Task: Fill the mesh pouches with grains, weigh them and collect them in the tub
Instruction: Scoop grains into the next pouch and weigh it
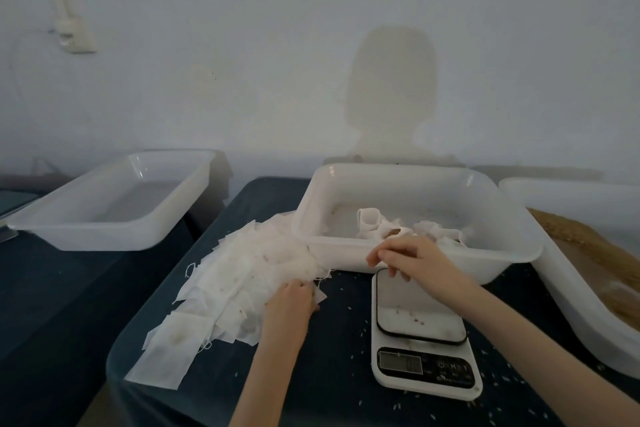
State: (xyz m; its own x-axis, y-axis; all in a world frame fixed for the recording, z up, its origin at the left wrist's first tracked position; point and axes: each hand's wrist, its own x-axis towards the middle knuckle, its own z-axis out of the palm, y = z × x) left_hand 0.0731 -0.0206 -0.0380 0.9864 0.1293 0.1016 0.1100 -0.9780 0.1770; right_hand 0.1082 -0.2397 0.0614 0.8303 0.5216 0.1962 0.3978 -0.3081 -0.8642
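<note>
**Both hands near the pouch pile, much detail unclear**

The left hand (290, 298) lies on the right edge of the heap of empty pouches (239, 284) on the dark table (332, 388). Its fingers bend down into the white mesh, but the back of the hand covers the tips, so I cannot tell if they pinch a pouch or only touch it.

The right hand (412, 258) hovers over the far end of the scale (420, 333), just in front of the near wall of the tub (512, 253). The fingers hang loosely curled, and nothing can be seen between them; the picture is a little blurred there.

In the tub lie a few pouches (388, 227), crumpled; the right hand hides part of them. The number on the scale display is too dim to read. Loose grains (498, 381) are scattered on the table around the scale.

At the right, a second tub (568, 288) holds brown grain, and the picture edge cuts it off. Another tub (114, 204) stands at the left, apart from the table; its inside is hard to make out.
</note>
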